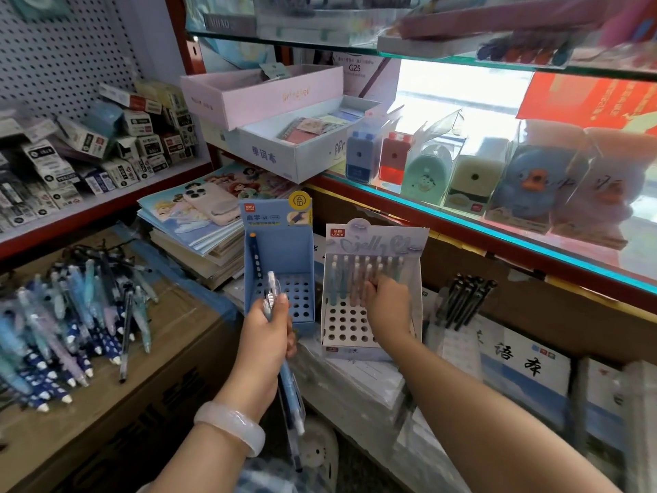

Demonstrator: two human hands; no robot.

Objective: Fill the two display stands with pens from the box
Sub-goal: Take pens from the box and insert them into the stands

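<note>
A blue display stand [284,254] holds one dark pen [256,265] at its left; most of its holes are bare. To its right a white display stand [355,325] has two back rows of pastel pens [350,275]. My right hand [385,307] pinches a pen standing in the white stand's third row. My left hand [266,332] grips a small bundle of pens [289,386], tips pointing down, in front of the blue stand. A heap of loose pens [67,325] lies on the brown cardboard box [170,357] at the left.
A stack of picture books with a phone [213,204] on top sits behind the blue stand. Black pens [462,300] lean to the right of the white stand. A glass shelf [497,236] with boxed sharpeners juts out above. Wrapped notebooks [526,371] lie at the right.
</note>
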